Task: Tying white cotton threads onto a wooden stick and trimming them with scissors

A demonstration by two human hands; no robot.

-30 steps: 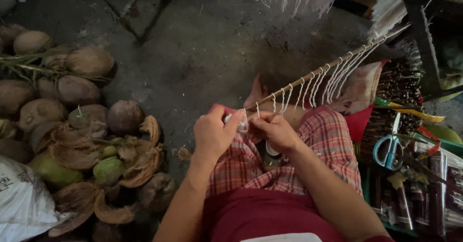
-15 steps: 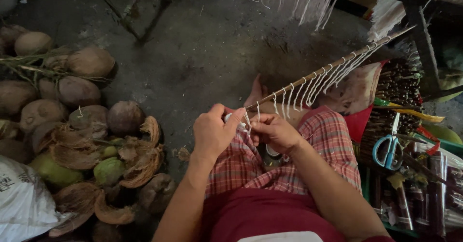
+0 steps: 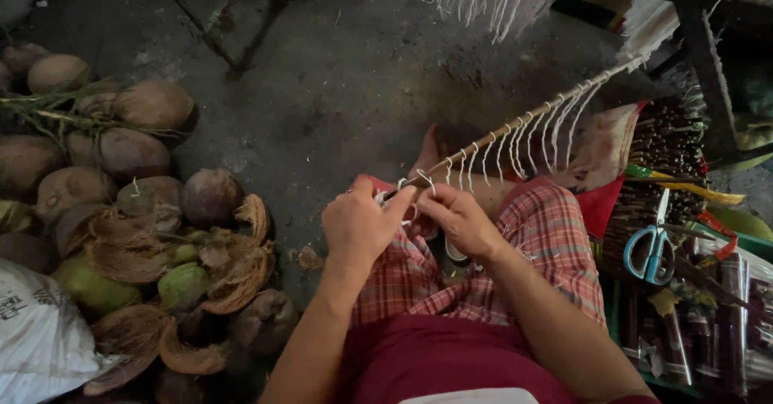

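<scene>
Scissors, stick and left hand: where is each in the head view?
scissors (image 3: 651,247), head view, on the blue handles.
stick (image 3: 515,130), head view, mid-length, among the white string loops.
left hand (image 3: 360,225), head view, back of the hand, which pinches the stick's near end.

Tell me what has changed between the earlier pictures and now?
Almost nothing. Both hands, left hand and right hand, stay at the near end of the thin stick, working the white string. The coconuts and the scissors have not moved.

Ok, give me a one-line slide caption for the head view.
Both hands, left hand and right hand, work white string loops along a thin stick, with coconuts piled alongside.
</scene>
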